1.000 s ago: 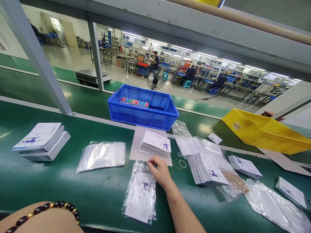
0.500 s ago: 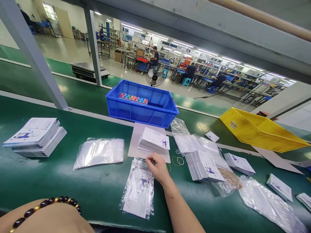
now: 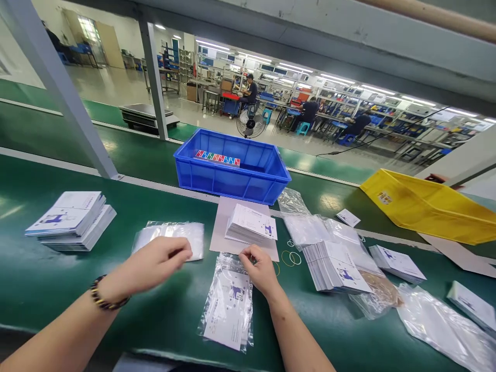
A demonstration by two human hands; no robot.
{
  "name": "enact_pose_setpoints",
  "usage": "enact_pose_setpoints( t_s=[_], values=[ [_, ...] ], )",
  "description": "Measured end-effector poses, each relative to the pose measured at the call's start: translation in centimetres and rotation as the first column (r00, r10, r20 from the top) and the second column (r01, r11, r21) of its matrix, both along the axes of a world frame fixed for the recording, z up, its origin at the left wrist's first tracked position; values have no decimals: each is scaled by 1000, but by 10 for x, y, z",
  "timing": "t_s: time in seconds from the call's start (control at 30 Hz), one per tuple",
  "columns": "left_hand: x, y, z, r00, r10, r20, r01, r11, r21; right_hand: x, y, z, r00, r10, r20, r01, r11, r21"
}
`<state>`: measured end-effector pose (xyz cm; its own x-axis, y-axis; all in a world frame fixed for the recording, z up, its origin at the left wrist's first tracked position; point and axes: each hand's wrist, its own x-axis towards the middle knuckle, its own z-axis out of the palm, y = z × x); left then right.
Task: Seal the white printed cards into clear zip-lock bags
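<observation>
A clear plastic bag (image 3: 228,307) with white printed booklets inside lies on the green bench in front of me. My right hand (image 3: 260,271) is at its upper right corner, with curled fingers pinching the bag's edge. To the left, my left hand (image 3: 153,266) hovers over the near side of a stack of clear bags (image 3: 196,235), thumb and fingers drawn together. Nothing shows between them. Just beyond the right hand, a pile of booklets (image 3: 251,222) rests on a grey-pink card sheet (image 3: 217,235).
A blue crate (image 3: 232,178) stands behind the card sheet, a yellow bin (image 3: 426,206) at the right. More booklets (image 3: 70,217) are stacked at the left. Rubber bands (image 3: 290,257), a booklet bundle (image 3: 335,268) and loose plastic bags (image 3: 442,320) lie to the right.
My left hand has come up from the lower left edge to the stack of clear bags. The right hand stays at the filled bag's corner. The view has shifted slightly.
</observation>
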<state>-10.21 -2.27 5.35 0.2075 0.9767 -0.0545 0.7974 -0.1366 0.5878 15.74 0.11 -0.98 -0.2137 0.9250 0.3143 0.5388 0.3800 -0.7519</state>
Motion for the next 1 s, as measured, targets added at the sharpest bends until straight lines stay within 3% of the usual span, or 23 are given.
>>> enact_pose_setpoints(
  t_s=[0.13,0.27,0.43,0.57,0.63,0.77,0.83,0.9,1.0],
  values=[
    [-12,23,-22,912,81,-403,-155,976,-154,-1,0,0,1000,25,-3,-25,1000,13],
    [-23,36,-43,894,29,-446,-130,971,-199,-1,0,0,1000,28,-8,-28,999,24],
    [-4,25,-32,902,-4,-431,-67,987,-149,-6,-5,1,997,60,-38,-59,998,21],
    [44,5,-19,944,-112,-311,105,994,-39,-16,-12,-3,985,156,-76,-161,984,-72],
    [67,0,-18,958,-168,-232,167,986,-24,-19,-15,-7,989,139,-51,-144,985,-99],
    [93,10,-26,983,-130,129,140,987,-73,-15,-14,-12,990,63,122,-73,994,77],
    [99,18,-33,920,-31,391,101,982,-159,-13,-13,-13,978,49,204,-81,986,147],
    [103,25,-41,805,119,581,61,958,-281,-11,-12,-12,966,48,256,-94,980,173],
    [107,29,-53,697,253,671,39,921,-388,-12,-13,-8,972,59,228,-95,984,150]
  ],
)
